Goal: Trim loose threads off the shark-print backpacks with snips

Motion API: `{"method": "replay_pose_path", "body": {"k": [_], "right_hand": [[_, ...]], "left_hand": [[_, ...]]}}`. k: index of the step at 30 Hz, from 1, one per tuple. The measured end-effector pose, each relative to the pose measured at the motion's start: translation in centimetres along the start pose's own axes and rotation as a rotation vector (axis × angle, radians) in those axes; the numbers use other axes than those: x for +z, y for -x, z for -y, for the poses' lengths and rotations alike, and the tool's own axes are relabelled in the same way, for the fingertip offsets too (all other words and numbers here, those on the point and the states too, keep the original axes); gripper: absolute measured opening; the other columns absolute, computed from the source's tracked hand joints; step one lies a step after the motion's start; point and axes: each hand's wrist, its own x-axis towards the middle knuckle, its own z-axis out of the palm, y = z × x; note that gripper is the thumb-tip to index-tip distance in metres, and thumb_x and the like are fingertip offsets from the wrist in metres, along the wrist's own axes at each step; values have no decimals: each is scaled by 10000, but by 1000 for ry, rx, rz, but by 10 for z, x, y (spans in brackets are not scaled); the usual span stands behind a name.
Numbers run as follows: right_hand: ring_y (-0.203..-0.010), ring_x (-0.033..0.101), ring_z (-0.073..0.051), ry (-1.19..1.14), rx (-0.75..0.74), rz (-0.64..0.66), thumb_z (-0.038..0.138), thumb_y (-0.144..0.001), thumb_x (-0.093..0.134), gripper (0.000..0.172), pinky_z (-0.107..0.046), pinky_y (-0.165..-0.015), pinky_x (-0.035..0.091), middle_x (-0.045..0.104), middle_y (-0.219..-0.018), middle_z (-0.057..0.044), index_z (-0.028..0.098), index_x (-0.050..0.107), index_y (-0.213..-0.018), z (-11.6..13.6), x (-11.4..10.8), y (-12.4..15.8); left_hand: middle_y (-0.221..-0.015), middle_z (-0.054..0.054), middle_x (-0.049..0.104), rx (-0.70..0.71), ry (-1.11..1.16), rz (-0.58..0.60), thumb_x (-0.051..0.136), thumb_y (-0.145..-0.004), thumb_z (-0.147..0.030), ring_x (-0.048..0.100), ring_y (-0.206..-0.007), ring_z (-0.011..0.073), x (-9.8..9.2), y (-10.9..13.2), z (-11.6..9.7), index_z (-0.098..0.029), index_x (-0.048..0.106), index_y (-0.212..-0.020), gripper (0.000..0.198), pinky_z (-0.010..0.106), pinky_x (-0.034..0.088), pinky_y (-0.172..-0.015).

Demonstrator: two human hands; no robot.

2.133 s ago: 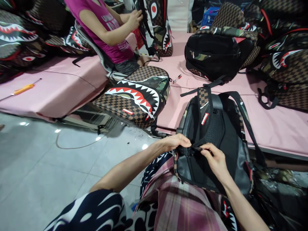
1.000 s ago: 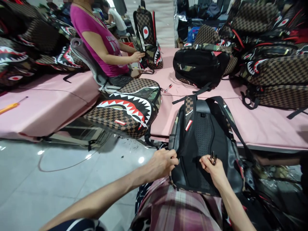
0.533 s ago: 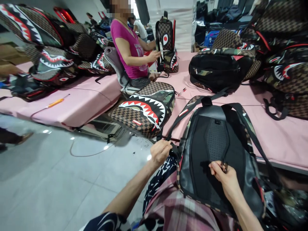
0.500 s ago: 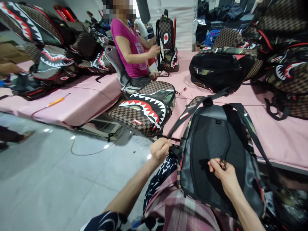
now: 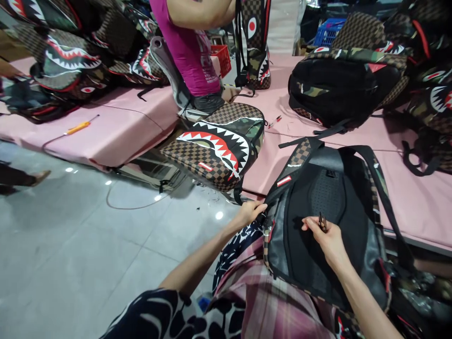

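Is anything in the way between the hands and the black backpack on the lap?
Nothing visible is. The left hand touches the side edge of the backpack, and the right hand rests on its black back panel, pinching a small dark tool.

Glossy grey tiled floor spreads left of the hands, catching bright light glints; a pink-covered counter runs beyond them.

Left arm: bare, extended forward, wrist straight.
Left hand: fingers bunched, tips pointing right.
Right hand: back up, fingers pinched closed — forearm entering from lower right.
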Motion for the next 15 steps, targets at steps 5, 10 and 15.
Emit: {"method": "replay_pose_path", "body": {"k": [5,10,15], "right_hand": [[-690,605,-193,12,-49,15,479,-724,623,316,-303,-644,454,683,-694,-61,173,689,-678,10,10,-1],[-754,625,-192,-68,-126,48,441,-739,630,267,-314,-751,451,694,-744,-51,183,693,-764,30,20,-4],[-787,613,-180,-167,-123,83,441,-715,647,307,-296,-743,445,691,-841,-48,176,679,-868,48,39,-15]], "left_hand": [[-801,29,673,71,79,-87,641,-670,-345,614,-700,161,-15,9,-34,-158,637,-959,344,218,460,-613],[-799,100,676,146,587,-212,643,-696,-388,649,-682,189,-21,24,-90,-88,612,-899,363,266,505,-577],[-725,117,679,97,757,-80,681,-675,-381,673,-726,235,-9,26,-110,-83,609,-817,338,303,535,-582]]}}
